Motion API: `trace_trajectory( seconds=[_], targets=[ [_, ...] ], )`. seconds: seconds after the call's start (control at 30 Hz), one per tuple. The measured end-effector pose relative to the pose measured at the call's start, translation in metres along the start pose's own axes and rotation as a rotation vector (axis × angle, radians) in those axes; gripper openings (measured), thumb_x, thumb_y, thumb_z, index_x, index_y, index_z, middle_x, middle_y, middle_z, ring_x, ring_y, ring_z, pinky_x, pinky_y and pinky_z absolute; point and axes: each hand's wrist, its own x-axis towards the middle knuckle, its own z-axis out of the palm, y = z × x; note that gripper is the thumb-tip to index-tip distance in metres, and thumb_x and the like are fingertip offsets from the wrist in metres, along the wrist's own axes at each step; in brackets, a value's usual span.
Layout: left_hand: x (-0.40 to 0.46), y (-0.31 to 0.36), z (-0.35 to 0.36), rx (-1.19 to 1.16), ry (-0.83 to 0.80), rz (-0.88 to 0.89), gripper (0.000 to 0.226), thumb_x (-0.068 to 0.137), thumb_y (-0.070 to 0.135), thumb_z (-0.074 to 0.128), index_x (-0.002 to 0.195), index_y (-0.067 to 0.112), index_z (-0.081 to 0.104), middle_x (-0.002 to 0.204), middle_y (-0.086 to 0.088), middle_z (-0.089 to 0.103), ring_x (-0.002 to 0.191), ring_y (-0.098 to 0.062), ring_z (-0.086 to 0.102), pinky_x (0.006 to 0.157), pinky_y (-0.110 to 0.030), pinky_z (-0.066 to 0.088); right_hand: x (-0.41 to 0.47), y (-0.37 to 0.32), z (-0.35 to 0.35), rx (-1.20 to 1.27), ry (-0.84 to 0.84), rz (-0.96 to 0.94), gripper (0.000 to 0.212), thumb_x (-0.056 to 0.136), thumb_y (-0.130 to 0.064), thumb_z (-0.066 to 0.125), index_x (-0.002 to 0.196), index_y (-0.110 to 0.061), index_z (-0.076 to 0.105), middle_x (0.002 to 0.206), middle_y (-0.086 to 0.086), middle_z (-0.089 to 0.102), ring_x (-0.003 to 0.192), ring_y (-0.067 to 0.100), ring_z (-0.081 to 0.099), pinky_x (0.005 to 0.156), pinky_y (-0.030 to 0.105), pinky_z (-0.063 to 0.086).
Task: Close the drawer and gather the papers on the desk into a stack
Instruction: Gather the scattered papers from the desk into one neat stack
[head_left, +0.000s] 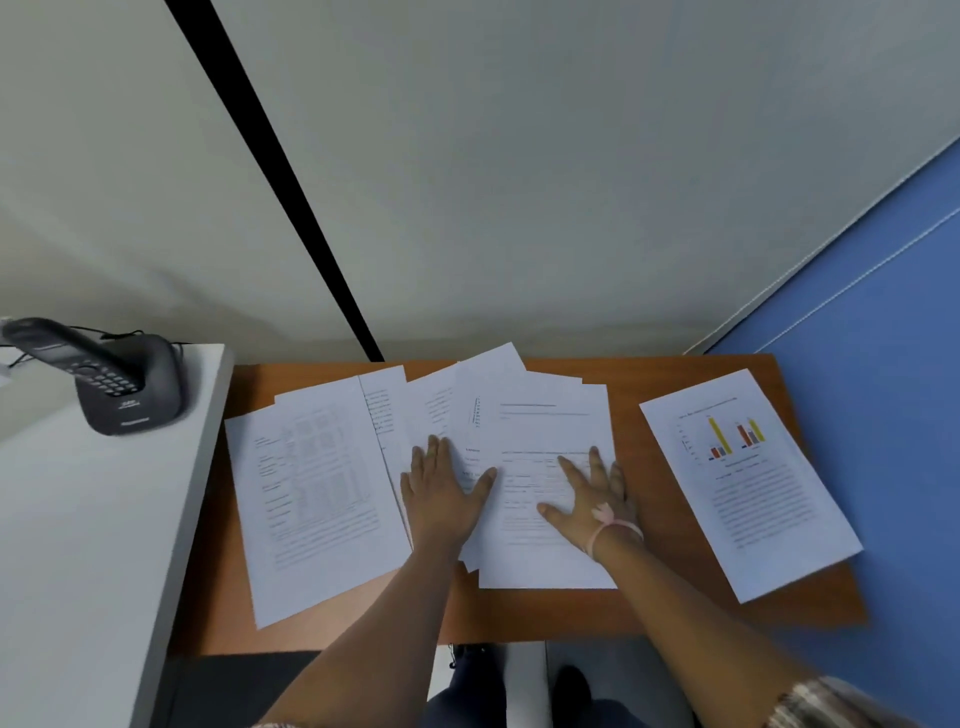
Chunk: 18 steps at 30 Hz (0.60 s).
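Several white printed papers lie spread over a brown wooden desk (545, 608). A loose overlapping pile (540, 415) sits in the middle. My left hand (441, 488) rests flat on the pile's left part, fingers spread. My right hand (592, 493), with a pink band at the wrist, lies flat on the top sheet. A sheet with tables (311, 493) lies to the left, partly under other pages. A separate sheet with a coloured bar chart (748, 483) lies at the right, overhanging the desk edge. No drawer is in view.
A dark cordless phone in its base (124, 384) stands on a white surface (78, 545) to the left of the desk. A blue partition (883, 312) borders the right side and a pale wall stands behind. My legs show below the desk's front edge.
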Motion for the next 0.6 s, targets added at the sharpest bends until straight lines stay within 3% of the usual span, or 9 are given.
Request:
trace_trajectory(
  seconds=[0.13, 0.27, 0.37, 0.5, 0.6],
  targets=[
    [0.005, 0.008, -0.005, -0.179, 0.047, 0.006, 0.095, 0.088, 0.073, 0.055, 0.162, 0.021, 0.025, 0.169, -0.002, 0.032, 0.156, -0.028, 0.029, 0.124, -0.048, 0.026, 0.008, -0.022, -0.002, 0.017, -0.004, -0.001, 0.083, 0.073, -0.080, 0.038, 0.147, -0.049, 0.015, 0.164, -0.005, -0.009, 0.149, 0.035, -0.005, 0.119, 0.055, 0.010],
    [0.012, 0.029, -0.017, -0.523, 0.127, -0.142, 0.096, 0.084, 0.052, 0.077, 0.159, 0.022, 0.025, 0.165, -0.005, 0.029, 0.150, -0.028, 0.035, 0.117, -0.048, 0.037, 0.010, -0.023, -0.007, 0.033, 0.029, -0.004, 0.081, 0.075, -0.078, 0.040, 0.147, -0.046, 0.021, 0.164, -0.003, -0.001, 0.149, 0.036, 0.001, 0.118, 0.055, 0.015],
    [0.022, 0.038, -0.020, -0.788, 0.115, -0.258, 0.097, 0.080, 0.039, 0.085, 0.156, 0.018, 0.028, 0.149, -0.001, 0.048, 0.134, -0.023, 0.052, 0.110, -0.047, 0.045, 0.010, -0.021, -0.013, 0.051, 0.046, -0.046, 0.080, 0.078, -0.075, 0.042, 0.148, -0.042, 0.022, 0.164, -0.004, 0.005, 0.149, 0.034, 0.005, 0.117, 0.052, 0.019],
    [0.033, 0.039, -0.010, -0.875, -0.072, -0.302, 0.061, 0.079, 0.039, 0.087, 0.130, 0.015, 0.063, 0.126, -0.005, 0.072, 0.113, -0.029, 0.070, 0.097, -0.048, 0.059, 0.007, -0.011, -0.013, 0.058, 0.053, -0.157, 0.078, 0.080, -0.071, 0.045, 0.148, -0.041, 0.022, 0.164, -0.007, 0.008, 0.151, 0.029, 0.005, 0.119, 0.047, 0.018],
    [0.035, 0.038, -0.011, -0.907, -0.088, -0.265, 0.038, 0.084, 0.027, 0.085, 0.114, 0.008, 0.072, 0.112, -0.009, 0.077, 0.101, -0.030, 0.075, 0.081, -0.038, 0.064, 0.008, -0.004, -0.018, 0.149, 0.064, -0.250, 0.081, 0.080, -0.063, 0.055, 0.148, -0.037, 0.022, 0.162, -0.007, 0.015, 0.150, 0.022, 0.012, 0.119, 0.040, 0.021]
  ],
)
